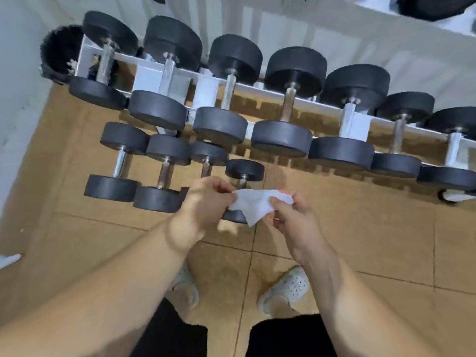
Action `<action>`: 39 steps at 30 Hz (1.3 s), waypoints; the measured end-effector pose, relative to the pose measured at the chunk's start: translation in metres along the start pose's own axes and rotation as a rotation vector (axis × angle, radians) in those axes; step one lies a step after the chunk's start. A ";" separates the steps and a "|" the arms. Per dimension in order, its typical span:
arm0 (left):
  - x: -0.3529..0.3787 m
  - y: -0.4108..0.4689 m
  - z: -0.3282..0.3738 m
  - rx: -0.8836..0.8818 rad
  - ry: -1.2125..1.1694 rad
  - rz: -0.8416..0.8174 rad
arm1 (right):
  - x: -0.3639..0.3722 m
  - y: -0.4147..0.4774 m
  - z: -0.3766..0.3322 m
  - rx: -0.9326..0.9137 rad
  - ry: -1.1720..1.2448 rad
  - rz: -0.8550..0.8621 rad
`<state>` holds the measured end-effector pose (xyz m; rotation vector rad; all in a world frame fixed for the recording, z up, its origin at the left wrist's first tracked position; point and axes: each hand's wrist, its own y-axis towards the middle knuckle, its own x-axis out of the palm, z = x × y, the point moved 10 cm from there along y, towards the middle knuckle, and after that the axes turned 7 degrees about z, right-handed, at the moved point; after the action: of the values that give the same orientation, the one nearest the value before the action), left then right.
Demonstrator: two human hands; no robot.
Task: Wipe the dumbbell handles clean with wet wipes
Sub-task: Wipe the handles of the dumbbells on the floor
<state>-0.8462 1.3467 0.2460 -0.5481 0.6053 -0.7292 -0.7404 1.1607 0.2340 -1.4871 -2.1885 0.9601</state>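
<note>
Head view, looking steeply down.

- wet wipe [255, 204]: white, crumpled, partly unfolded; held in the air between both hands, above the near end of the smallest dumbbell; touching no handle.
- left hand [203, 204]: fingers curled, pinching the left edge of the wet wipe between thumb and fingertips.
- right hand [293, 225]: thumb and curled fingers gripping the right edge of the wet wipe.
- floor dumbbells [119, 163]: four, with black round heads and chrome handles; lying side by side on the floor just in front of the rack, in falling size from left to right.
- smallest dumbbell [244, 170]: rightmost of the four; far head in plain sight, handle largely hidden behind the wet wipe, near head showing just below it.
- rack [152, 78]: white metal, low, two rails, a wheel at the right end.
- rack dumbbells [291, 101]: seven in sight, larger, with black heads and metal handles; laid across the rails in a row, the rightmost cut off by the frame edge.
- floor [360, 228]: tan mats with dark seams.
- clogs [286, 289]: pale, perforated, one on each foot, bottom centre.
- shorts [288, 336]: black, bottom edge.
</note>
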 end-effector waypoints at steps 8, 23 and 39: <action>0.071 0.112 -0.090 0.123 0.105 -0.089 | 0.014 0.138 0.101 0.002 -0.079 -0.002; 0.166 0.299 -0.226 0.452 0.827 -0.208 | 0.023 0.376 0.230 -0.260 -0.219 -0.027; 0.180 0.311 -0.290 0.542 0.782 -0.314 | 0.088 0.394 0.273 -0.805 -0.930 -0.323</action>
<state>-0.7962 1.3359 -0.2128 0.1813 1.0044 -1.3708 -0.6678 1.2366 -0.2413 -0.8972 -3.6679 0.7572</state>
